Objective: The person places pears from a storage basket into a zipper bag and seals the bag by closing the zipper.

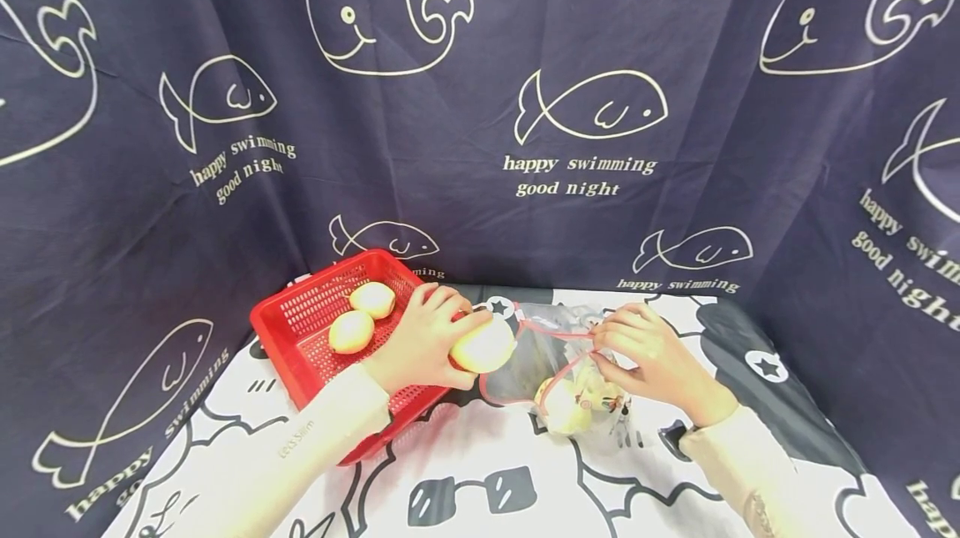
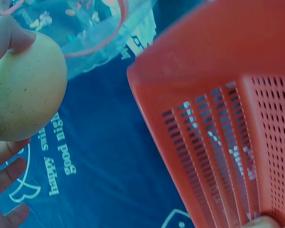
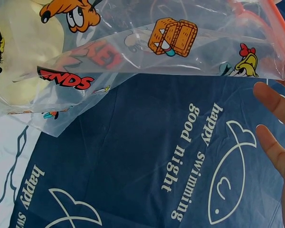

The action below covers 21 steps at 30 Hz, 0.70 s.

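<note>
My left hand (image 1: 422, 342) grips a round, pale yellow pear (image 1: 486, 346), thumb and fingers around its sides. Dark specks dot the skin of this pear (image 2: 31, 88) in the left wrist view. It is right at the mouth of a clear plastic bag (image 1: 525, 367) with a red-pink edge. At the mouth's other side, my right hand (image 1: 660, 354) pinches that edge and keeps the bag spread apart. Inside the bag, toward its bottom, lies pale yellow fruit (image 1: 567, 413). Cartoon prints cover the bag (image 3: 147, 52) in the right wrist view.
A red perforated basket (image 1: 273, 329) stands at the left, beneath and behind my left forearm. Two more pears (image 1: 351, 332) lie in it. The table is covered by a black-and-white patterned cloth (image 1: 480, 455). A dark blue printed curtain (image 1: 465, 121) hangs close behind and at both sides.
</note>
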{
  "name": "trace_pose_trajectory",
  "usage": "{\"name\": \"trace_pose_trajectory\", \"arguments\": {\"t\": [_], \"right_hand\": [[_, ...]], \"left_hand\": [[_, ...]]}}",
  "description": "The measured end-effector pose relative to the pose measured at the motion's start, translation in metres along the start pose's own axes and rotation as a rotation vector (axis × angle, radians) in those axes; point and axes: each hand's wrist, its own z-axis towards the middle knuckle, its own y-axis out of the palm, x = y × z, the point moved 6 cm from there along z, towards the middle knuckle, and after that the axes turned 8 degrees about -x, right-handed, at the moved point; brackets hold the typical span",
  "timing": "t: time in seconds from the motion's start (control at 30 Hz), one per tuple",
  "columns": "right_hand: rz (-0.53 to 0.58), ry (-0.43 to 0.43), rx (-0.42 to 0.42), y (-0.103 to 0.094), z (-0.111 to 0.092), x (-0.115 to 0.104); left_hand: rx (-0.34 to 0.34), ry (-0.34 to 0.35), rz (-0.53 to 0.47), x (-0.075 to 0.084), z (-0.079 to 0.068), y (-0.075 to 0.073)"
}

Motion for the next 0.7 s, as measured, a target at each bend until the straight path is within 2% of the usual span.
{"name": "trace_pose_trajectory", "arguments": {"t": [0.27,0.53,0.7], "right_hand": [[0.001,0.005,-0.002,0.000,0.000,0.001],[-0.004,0.005,-0.003,0.001,0.001,0.000],[-0.003,0.008,-0.006,0.002,0.002,0.000]], "left_hand": [[0.009,0.046,-0.010,0.020,0.009,0.009],[-0.037,0.086,0.017,0.038,0.015,0.022],[-0.034,0.103,0.023,0.046,0.019,0.029]]}}
